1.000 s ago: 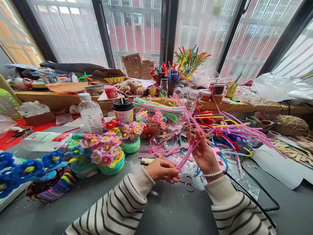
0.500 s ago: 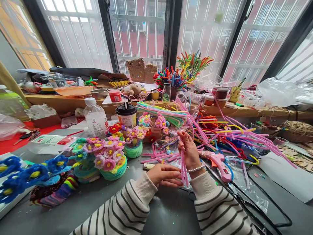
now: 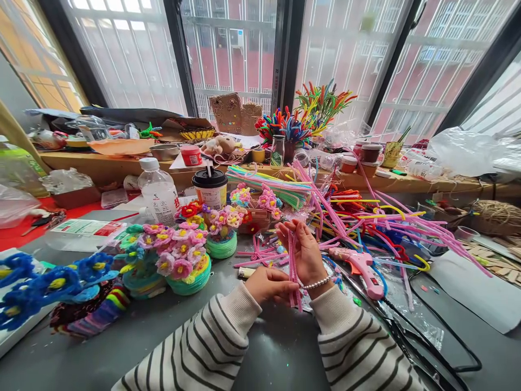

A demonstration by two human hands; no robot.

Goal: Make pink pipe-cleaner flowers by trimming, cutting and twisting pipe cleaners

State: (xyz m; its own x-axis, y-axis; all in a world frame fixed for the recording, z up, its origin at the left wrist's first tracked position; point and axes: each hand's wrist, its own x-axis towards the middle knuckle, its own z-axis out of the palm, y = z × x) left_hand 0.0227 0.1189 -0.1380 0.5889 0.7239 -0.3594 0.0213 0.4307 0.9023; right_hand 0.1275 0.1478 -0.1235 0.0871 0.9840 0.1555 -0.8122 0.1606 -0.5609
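Several pink pipe cleaners (image 3: 292,260) hang as a small upright bundle between my hands. My right hand (image 3: 305,252), with a beaded bracelet at the wrist, holds the bundle near its top, fingers curled. Lower down, my left hand (image 3: 272,286) pinches the same bundle between thumb and fingers. Beyond my hands lie loose pink pipe cleaners (image 3: 254,255) on the grey table. A pink glue gun (image 3: 362,271) rests to the right of my right hand. Pots of pipe-cleaner flowers (image 3: 183,247) stand to the left.
Behind are a plastic bottle (image 3: 157,190), a lidded drink cup (image 3: 210,190) and a heap of long pipe cleaners (image 3: 391,225). Blue flowers (image 3: 57,288) stand at the far left. A black cable (image 3: 448,358) loops at the right. Jars line the wooden ledge (image 3: 240,176).
Both hands have shifted slightly left with the pink bundle. My left fingers, stretched out beside it before, have closed on its lower part.
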